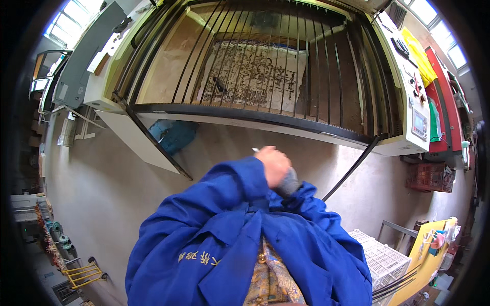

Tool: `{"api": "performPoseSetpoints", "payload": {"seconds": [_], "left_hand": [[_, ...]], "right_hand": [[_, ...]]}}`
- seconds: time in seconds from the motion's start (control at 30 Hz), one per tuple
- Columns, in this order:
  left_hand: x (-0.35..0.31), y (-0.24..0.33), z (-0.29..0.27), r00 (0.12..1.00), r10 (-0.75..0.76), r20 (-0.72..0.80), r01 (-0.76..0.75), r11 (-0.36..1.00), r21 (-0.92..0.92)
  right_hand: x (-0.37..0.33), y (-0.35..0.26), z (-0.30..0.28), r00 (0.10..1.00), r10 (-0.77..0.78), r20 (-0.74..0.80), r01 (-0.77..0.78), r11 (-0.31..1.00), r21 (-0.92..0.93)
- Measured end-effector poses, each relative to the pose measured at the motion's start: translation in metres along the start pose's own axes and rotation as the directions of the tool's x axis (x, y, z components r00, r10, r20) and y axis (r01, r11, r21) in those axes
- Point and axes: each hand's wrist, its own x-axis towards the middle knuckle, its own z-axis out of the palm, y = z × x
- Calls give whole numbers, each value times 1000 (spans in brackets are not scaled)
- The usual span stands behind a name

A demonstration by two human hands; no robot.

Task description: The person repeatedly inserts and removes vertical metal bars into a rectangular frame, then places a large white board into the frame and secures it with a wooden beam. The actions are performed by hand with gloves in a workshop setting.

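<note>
Meeting near the blue work jacket (173,250) w/ yellow characters (200,256), L hand (274,164) looks curled closed (blurred; can't tell grip) vs grey glove-like fabric (289,182) on its near-right; R hand's state can't tell. Small white stick-like item (255,149) pokes out far-left of L, the nearer hand, axis roughly L–R. Well beyond: dark-lettered white panel (255,74) under machine's bars (328,71).

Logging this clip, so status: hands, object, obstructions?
Left hand partly covers right hand, apparently grey-gloved; blurred. Small white object at left hand, grip unclear. Black-barred machine beyond.
</note>
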Motion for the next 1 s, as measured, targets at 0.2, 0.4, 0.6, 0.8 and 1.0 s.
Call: {"api": "performPoseSetpoints", "payload": {"seconds": [0.2,0.4,0.6,0.8,1.0], "left_hand": [[-180,-52,27,947,-292,-131,309,941,137],[-391,-61,80,604,-748,-273,732,657,-179],[-540,-10,177,242,-970,11,872,213,-441],[-534,43,276,307,-940,149,670,102,-735],[-432,4,268,399,-905,151,313,-20,-950]], "right_hand": [[49,-145,80,930,-96,356,84,995,50],[32,-212,142,517,-19,856,-82,994,71],[6,-243,204,483,2,876,250,958,-140],[50,-253,205,475,-156,866,584,792,-178],[168,-205,132,468,-392,792,743,660,-112]]}}
